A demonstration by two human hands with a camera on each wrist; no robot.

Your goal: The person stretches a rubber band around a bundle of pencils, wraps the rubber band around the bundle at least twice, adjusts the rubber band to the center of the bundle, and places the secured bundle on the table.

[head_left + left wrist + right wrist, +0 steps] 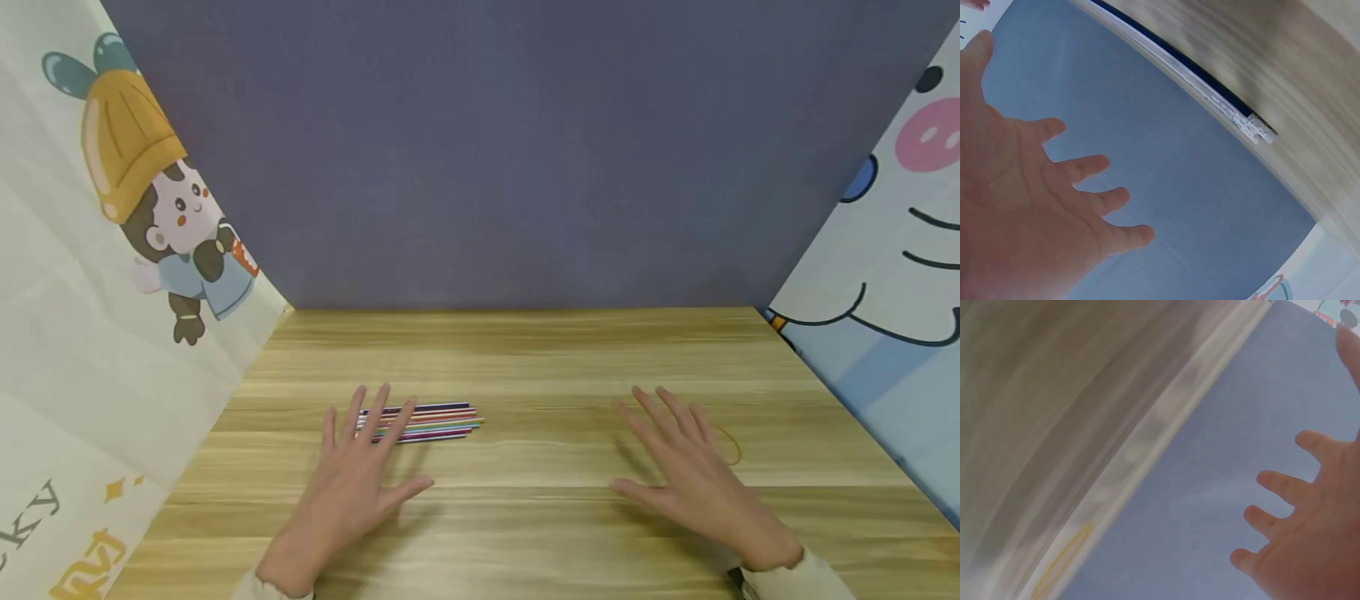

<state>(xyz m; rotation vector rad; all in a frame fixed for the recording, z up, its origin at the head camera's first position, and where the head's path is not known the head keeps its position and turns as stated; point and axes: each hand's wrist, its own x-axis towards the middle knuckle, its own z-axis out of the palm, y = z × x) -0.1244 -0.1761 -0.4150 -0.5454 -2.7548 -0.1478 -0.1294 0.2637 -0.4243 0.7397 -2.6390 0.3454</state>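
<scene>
My left hand is spread above the table, palm down, with straight fingers and nothing held. Beneath and beyond its fingers lies a row of thin coloured pencils, side by side and pointing right; the fingers hide part of their left ends. In the left wrist view, the pencils appear apart from the hand. My right hand is spread likewise, holding nothing. Just to its right a thin yellow rubber band lies on the wood, partly hidden by the hand. The right wrist view shows the whole band as a narrow loop.
The wood-grain table ends at a dark grey panel at the back. A pale cloth with a cartoon child hangs on the left. On the right hangs another cloth with a cartoon animal.
</scene>
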